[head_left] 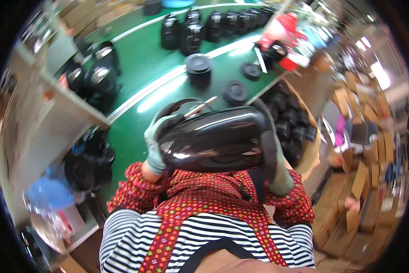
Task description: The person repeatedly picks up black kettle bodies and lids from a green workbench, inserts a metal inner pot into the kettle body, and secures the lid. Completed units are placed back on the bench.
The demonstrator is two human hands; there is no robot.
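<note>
A large glossy black rounded shell (213, 141) lies sideways in front of my chest, held between both gloved hands. My left hand (153, 144), in a pale glove, grips its left end. A thin pale stick-like tool (200, 108) pokes out by those fingers; its kind is unclear. Behind it shows a dark curved rim (186, 103), partly hidden. My right hand (273, 157), in a grey glove with dark fingers, closes round the shell's right end. Just beyond, on the green bench (145, 116), stand a black cylinder with a grey top (198, 68) and a round black part (235, 92).
Several glossy black shells (193, 36) line the far side of the bench, with more shells (102, 75) at the left. A carton of black parts (291, 123) stands right of the bench. Red plastic (281, 32) lies at the back right. Cardboard boxes (336, 195) pile up on the right.
</note>
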